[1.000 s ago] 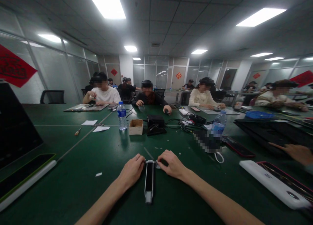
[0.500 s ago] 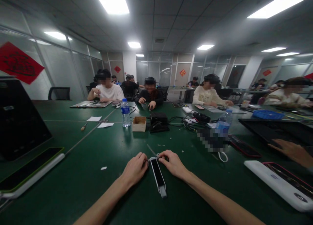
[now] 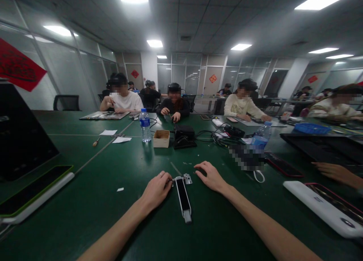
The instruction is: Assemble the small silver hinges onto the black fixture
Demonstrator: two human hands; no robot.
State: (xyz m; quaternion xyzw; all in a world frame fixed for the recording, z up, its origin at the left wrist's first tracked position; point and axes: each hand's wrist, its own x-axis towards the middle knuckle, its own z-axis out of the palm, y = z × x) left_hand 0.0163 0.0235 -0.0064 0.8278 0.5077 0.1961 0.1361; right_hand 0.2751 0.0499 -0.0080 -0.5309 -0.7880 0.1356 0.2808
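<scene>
On the green table in front of me lies a narrow device [image 3: 183,194], a black strip in a white rim with a grey end toward me. A small silver metal bracket [image 3: 187,178] with holes shows at its far right corner. My left hand [image 3: 157,189] is at the far left corner, fingers closed at the metal there; they hide what they grip. To the right of the bracket and apart from it, my right hand [image 3: 211,176] has its thumb and index finger curled toward each other. A tiny dark thing at their tips is too small to name.
Ahead stand a water bottle [image 3: 145,126], an open cardboard box [image 3: 161,139] and a black device [image 3: 184,136] with cables. A white casing [image 3: 320,206] and a co-worker's hand [image 3: 337,174] are at right. At left lies a green-edged panel [image 3: 36,191]. Other people sit across the table.
My right hand has moved right and slightly away from the device, uncovering the metal bracket. My left hand stays at the device's far left corner. The view has tilted down slightly.
</scene>
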